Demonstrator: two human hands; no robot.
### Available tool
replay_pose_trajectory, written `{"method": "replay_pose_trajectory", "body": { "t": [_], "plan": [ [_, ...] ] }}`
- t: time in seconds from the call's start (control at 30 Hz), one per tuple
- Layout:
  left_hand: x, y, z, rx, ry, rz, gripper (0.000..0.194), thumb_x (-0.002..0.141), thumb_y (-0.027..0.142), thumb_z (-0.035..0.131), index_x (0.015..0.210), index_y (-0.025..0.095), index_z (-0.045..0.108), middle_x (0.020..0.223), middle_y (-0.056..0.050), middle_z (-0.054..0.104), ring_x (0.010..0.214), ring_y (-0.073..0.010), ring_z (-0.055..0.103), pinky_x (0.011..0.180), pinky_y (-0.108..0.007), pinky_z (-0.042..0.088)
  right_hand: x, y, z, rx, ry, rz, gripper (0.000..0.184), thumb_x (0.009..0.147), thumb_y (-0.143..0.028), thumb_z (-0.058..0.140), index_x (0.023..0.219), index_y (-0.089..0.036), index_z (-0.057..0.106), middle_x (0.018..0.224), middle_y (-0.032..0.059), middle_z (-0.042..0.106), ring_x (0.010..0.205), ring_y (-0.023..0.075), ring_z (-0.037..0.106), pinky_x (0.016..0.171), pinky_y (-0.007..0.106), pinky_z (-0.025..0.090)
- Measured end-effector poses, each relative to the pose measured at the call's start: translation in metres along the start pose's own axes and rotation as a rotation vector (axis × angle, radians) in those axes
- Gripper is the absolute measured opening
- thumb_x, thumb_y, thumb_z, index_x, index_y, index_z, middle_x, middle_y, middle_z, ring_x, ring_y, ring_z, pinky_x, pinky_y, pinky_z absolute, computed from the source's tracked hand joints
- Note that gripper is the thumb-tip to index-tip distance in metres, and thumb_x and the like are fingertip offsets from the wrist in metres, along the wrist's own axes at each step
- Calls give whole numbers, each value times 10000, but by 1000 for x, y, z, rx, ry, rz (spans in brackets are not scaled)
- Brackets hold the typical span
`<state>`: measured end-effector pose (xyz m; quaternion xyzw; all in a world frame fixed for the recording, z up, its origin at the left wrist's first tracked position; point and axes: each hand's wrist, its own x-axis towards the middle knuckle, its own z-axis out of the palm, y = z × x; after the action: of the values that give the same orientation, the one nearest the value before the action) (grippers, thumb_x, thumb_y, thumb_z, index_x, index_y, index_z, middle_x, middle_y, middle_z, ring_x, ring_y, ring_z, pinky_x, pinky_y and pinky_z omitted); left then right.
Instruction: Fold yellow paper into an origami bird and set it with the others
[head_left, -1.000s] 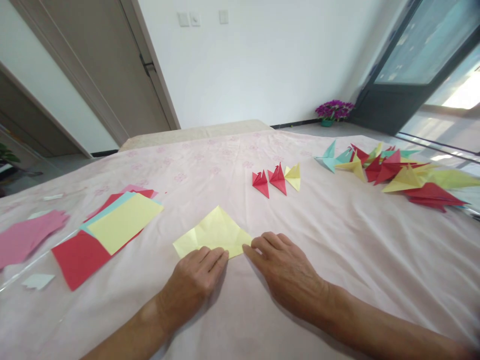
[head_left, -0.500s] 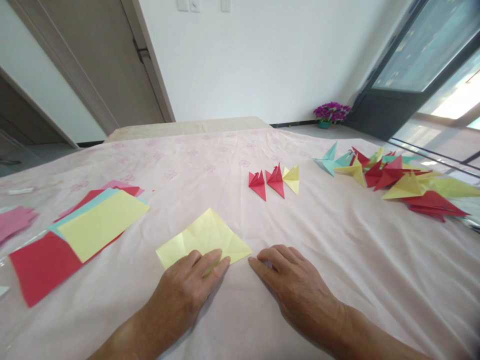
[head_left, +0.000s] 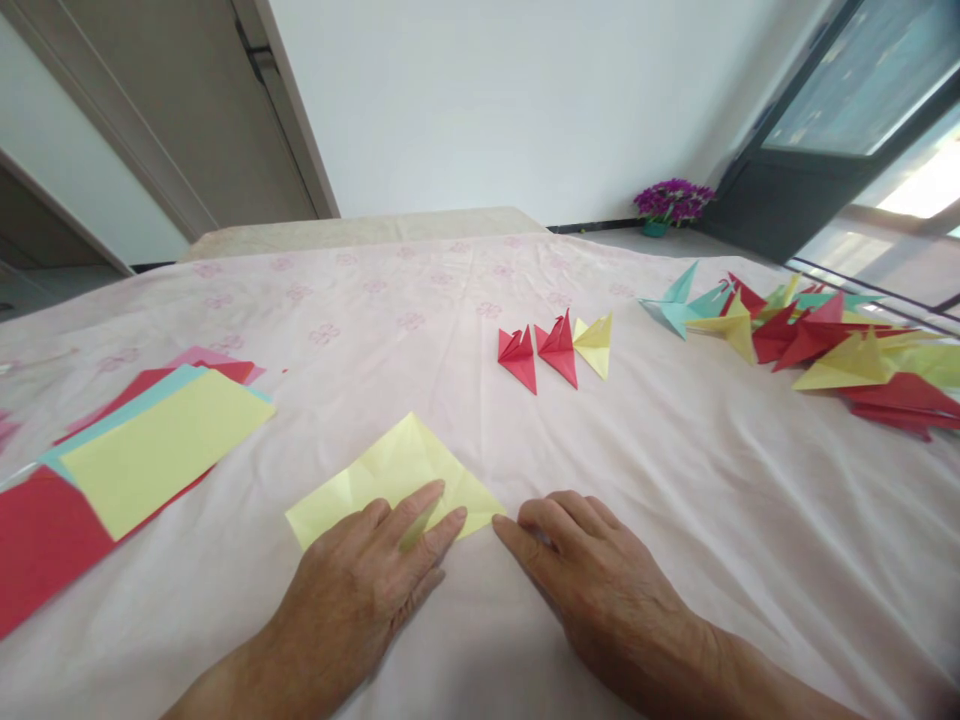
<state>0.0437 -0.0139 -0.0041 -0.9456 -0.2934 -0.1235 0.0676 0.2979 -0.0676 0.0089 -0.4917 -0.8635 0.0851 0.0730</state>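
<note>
A yellow sheet of origami paper [head_left: 390, 460], creased and folded to a peak at its far side, lies on the table before me. My left hand [head_left: 367, 570] rests flat across its near left part, fingers outstretched and slightly spread, covering some of the near edge. At the sheet's right corner is my right hand [head_left: 585, 560], fingers curled in and thumb tip touching that corner. Its fingertips are partly hidden. Beyond the sheet stand two small red folded birds, a left one [head_left: 517, 358] and a right one [head_left: 556, 350], beside a yellow folded piece [head_left: 595, 345].
Coloured paper sheets [head_left: 169, 450] lie overlapped at the left, yellow on top. A heap of folded paper birds [head_left: 817, 335] spreads over the far right. A pink flowered cloth [head_left: 420, 290] covers the table. Purple flowers [head_left: 675, 202] stand on the floor beyond.
My left hand has spread its fingers more and slid slightly left and nearer on the yellow paper. My right hand stays by the right corner. The view has shifted, moving the stack left.
</note>
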Motion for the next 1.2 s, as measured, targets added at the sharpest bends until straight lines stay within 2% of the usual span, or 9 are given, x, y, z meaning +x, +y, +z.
{"method": "replay_pose_trajectory", "body": {
  "t": [0.3,0.47,0.57,0.67,0.73,0.9,0.97,1.07,1.2],
  "plan": [
    [6,-11,4,-148,86,-16,302,981,241,436,1233,250,603,1311,-66,611,996,-211,652,776,-361,581,4,-3,-4,-39,-4,-18,416,883,-120,564,1290,-184,509,1017,70,575,867,217,477,754,371,404],
    [25,-11,-4,-173,95,11,194,959,207,478,1009,216,666,1065,-40,700,909,-201,648,798,-377,547,6,-6,-7,-48,-31,4,375,903,-159,568,1270,-221,524,998,48,577,851,217,471,734,368,389],
    [43,-11,-6,-128,105,46,154,934,211,518,1001,193,656,1158,-62,668,1121,-253,581,960,-452,472,6,-7,-9,-36,-32,19,382,899,-144,566,1272,-216,523,1018,51,576,856,214,464,754,365,391],
    [55,-17,-2,-50,61,94,376,913,331,574,1265,200,551,1310,-84,587,1324,-305,416,1114,-551,297,5,-6,-9,-26,-35,13,410,891,-116,553,1289,-206,513,1038,61,577,887,219,467,779,364,391],
    [58,-22,1,-27,26,79,529,873,455,610,1328,208,504,1265,-90,596,1321,-322,401,1135,-588,229,5,-5,-9,-22,-34,12,423,879,-100,552,1287,-207,515,1040,64,577,891,219,469,782,362,391],
    [62,-28,1,-60,85,42,498,814,598,603,1117,204,632,1000,-71,616,1085,-279,519,1105,-631,243,6,-3,-9,-4,-34,13,430,845,-89,577,1254,-215,537,1017,61,580,881,211,475,772,353,389],
    [63,-26,-2,-80,120,69,371,850,538,597,1004,207,657,927,-46,613,1009,-240,537,1115,-620,242,6,-3,-9,-2,-36,15,429,839,-88,580,1246,-218,539,1009,58,581,871,209,475,765,352,388],
    [60,-21,-5,-68,189,84,132,916,311,576,893,210,659,845,-6,621,935,-186,561,1140,-597,224,6,-2,-9,-6,-37,12,430,834,-90,581,1243,-216,537,1003,56,582,855,211,471,745,353,389],
    [54,-13,-5,-18,286,73,169,930,134,516,885,204,663,787,21,637,867,-153,586,1145,-618,199,7,-2,-8,1,-19,16,429,830,-78,572,1236,-215,540,1006,57,579,859,208,471,752,356,398]
  ]
}}
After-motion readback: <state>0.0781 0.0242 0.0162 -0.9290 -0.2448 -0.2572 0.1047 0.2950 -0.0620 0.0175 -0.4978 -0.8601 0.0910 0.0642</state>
